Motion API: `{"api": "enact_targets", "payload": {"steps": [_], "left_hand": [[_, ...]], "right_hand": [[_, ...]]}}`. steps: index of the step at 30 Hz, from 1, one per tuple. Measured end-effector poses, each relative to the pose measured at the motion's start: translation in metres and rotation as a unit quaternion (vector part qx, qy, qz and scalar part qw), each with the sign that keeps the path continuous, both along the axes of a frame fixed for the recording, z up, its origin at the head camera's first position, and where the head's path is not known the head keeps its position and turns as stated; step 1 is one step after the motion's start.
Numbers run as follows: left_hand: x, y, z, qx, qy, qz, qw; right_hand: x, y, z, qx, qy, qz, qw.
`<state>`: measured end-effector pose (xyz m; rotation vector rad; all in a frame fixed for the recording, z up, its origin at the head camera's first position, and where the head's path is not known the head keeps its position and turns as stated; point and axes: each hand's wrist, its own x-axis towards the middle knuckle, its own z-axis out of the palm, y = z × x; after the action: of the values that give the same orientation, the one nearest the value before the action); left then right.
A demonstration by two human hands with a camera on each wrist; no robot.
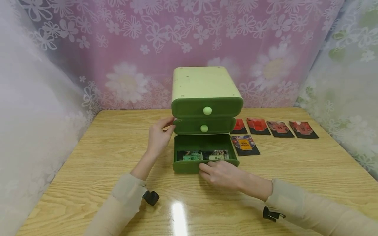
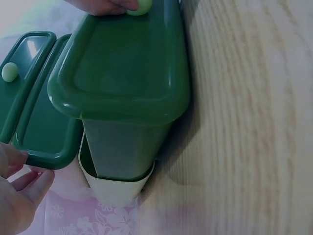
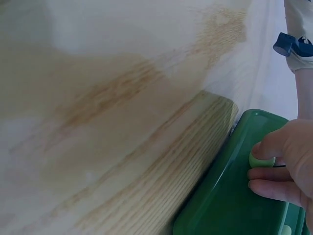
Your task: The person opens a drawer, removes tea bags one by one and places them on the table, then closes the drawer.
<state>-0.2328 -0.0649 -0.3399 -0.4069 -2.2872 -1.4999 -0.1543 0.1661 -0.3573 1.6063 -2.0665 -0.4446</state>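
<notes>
A small cream cabinet (image 1: 203, 80) with green drawers stands on the table. Its bottom drawer (image 1: 189, 167) is pulled out, and green-labelled (image 1: 192, 156) and pale-labelled packets (image 1: 219, 155) lie inside. My right hand (image 1: 222, 175) is at this drawer's front, thumb and fingers pinching its round light-green knob (image 3: 262, 160). At the cabinet's left side, my left hand (image 1: 159, 137) has its fingertips against the end of the middle drawer (image 1: 189, 126). The left wrist view shows those extended fingers (image 2: 36, 188) right at the drawer's corner. The top drawer (image 1: 189, 108) juts out above the middle one.
Right of the cabinet, several red-and-black packets (image 1: 258, 126) lie in a row on the wooden table (image 1: 118, 141). A purple packet with an orange label (image 1: 245, 145) lies in front of them, close to the open drawer. A flowered curtain (image 1: 133, 49) hangs behind.
</notes>
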Motion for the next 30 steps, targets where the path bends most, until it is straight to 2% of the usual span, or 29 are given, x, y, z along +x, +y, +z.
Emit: {"api": "enact_targets", "payload": {"steps": [5,10,19,30], "left_hand": [[0.0027,-0.0007,-0.0001,-0.008,0.011,-0.003,0.9999],[0.0012,-0.0002,0.002,-0.011,0.0,0.007,0.9999],[-0.0004,-0.0007,-0.0006,-0.014,0.006,0.014,0.9998],[-0.005,0.0011,-0.0004,-0.018,-0.018,0.014,0.9996]], "right_hand": [[-0.0006,-0.0003,-0.0005,0.0,-0.013,-0.004,0.9999],[-0.0006,-0.0011,0.0004,-0.001,-0.023,-0.007,0.9997],[-0.0005,-0.0018,-0.001,0.017,-0.012,-0.003,0.9998],[0.0021,0.0004,-0.0003,0.028,0.013,0.0,0.9995]]}}
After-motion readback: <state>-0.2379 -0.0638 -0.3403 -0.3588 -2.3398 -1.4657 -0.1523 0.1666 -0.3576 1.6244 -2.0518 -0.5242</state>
